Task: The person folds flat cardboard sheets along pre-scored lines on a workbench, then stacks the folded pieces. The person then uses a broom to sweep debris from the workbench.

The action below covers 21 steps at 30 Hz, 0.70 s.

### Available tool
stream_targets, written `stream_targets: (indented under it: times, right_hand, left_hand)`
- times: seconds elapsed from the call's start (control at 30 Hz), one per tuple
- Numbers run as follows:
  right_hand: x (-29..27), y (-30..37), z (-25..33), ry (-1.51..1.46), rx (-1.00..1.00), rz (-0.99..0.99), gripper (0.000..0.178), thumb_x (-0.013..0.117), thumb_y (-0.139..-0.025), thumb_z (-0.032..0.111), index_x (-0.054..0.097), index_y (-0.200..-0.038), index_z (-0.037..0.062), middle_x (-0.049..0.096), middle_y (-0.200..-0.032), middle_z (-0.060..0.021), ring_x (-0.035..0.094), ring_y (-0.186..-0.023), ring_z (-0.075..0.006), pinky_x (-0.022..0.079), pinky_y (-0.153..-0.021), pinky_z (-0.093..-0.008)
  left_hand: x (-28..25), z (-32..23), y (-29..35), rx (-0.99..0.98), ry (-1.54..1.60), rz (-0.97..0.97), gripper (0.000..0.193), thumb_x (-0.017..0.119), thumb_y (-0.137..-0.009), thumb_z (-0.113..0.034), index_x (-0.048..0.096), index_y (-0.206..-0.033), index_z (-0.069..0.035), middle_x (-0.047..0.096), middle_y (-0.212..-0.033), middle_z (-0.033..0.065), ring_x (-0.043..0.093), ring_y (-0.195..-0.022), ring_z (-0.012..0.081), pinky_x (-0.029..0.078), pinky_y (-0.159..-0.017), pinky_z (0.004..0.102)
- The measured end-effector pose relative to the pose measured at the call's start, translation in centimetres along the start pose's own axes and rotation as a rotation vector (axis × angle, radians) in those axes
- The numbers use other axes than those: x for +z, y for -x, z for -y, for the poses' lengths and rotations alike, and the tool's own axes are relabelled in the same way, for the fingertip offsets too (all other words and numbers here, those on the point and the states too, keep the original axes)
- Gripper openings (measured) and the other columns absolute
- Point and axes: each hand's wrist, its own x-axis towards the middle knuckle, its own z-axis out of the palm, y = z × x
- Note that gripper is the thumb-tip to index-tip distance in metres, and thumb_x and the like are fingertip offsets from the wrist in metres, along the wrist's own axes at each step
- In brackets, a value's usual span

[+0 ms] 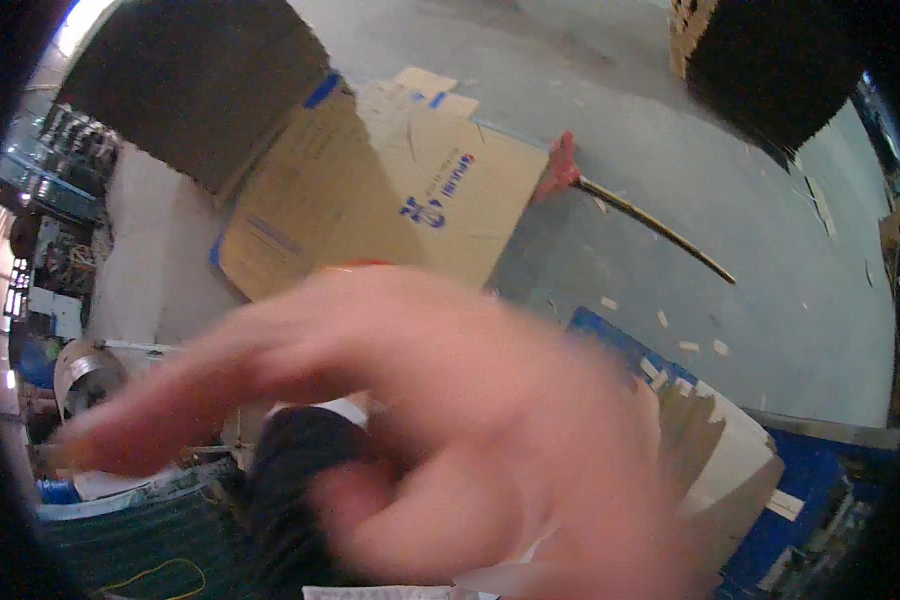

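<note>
My right hand (490,410) fills the middle of the view, close up and smeared by motion. It reaches in from the lower right, with a finger stretched out to the left. The thumb stands apart below, and nothing shows in the gap between them. My left hand is not in view. Beyond the knuckles lies a flattened cardboard sheet (370,190) with blue print, partly covered by the hand. A small orange edge (360,264) shows just behind the knuckles; its kind is unclear. Dark cloth (305,490) appears beneath the finger.
A broom (655,220) with a red head lies on the grey floor (770,300). Dark box-like shapes stand at upper left (195,85) and upper right (775,75). Cardboard (725,450) rests beside a blue surface (820,480). Green mesh (140,545) is at lower left.
</note>
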Motion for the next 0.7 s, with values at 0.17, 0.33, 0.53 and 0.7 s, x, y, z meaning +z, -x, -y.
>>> stream_targets:
  times: [0.17, 0.33, 0.53, 0.7]
  right_hand:
    - [-1.0, -12.6, 10.7, -0.227, -0.001, 0.073, 0.049, 0.063, -0.077, 0.028, 0.051, -0.119, 0.0039, 0.06, -0.107, -0.0159, 0.059, -0.096, -0.0295, 0.046, -0.083, -0.0373]
    - [0.5, -21.5, 18.6, -0.3, -0.063, 0.202, 0.049, 0.062, -0.077, 0.027, 0.051, -0.119, 0.0037, 0.062, -0.104, -0.0157, 0.061, -0.091, -0.0289, 0.046, -0.081, -0.0364]
    - [-1.4, -24.4, 14.7, -0.409, 0.18, 0.151, 0.049, 0.062, -0.078, 0.028, 0.051, -0.119, 0.0041, 0.062, -0.103, -0.0165, 0.059, -0.093, -0.0305, 0.046, -0.081, -0.0367]
    - [-4.0, -26.9, 8.1, -0.229, 0.372, 0.217, 0.048, 0.062, -0.077, 0.03, 0.052, -0.117, 0.0038, 0.062, -0.102, -0.0161, 0.059, -0.093, -0.0319, 0.046, -0.081, -0.039]
  left_hand:
    - [-6.5, -5.0, -1.2, 0.149, -0.178, 0.071, 0.054, 0.054, -0.081, -0.034, 0.043, -0.12, 0.001, 0.043, -0.06, -0.0014, 0.037, -0.045, 0.0089, 0.028, -0.042, 0.0233]
    - [-17.8, -8.1, -2.0, 0.185, -0.186, 0.1, 0.041, 0.051, -0.082, -0.026, 0.047, -0.115, -0.002, 0.048, -0.064, 0.0011, 0.041, -0.046, 0.0108, 0.031, -0.043, 0.0243]
    - [-28.8, -9.2, -6.3, 0.219, -0.066, 0.249, 0.027, 0.048, -0.085, -0.016, 0.052, -0.109, -0.006, 0.054, -0.069, 0.0042, 0.046, -0.047, 0.013, 0.035, -0.043, 0.0254]
    - [-36.2, -6.1, -10.0, 0.123, 0.014, 0.405, 0.022, 0.049, -0.086, -0.014, 0.054, -0.106, -0.006, 0.057, -0.071, 0.0059, 0.049, -0.048, 0.017, 0.038, -0.043, 0.0288]
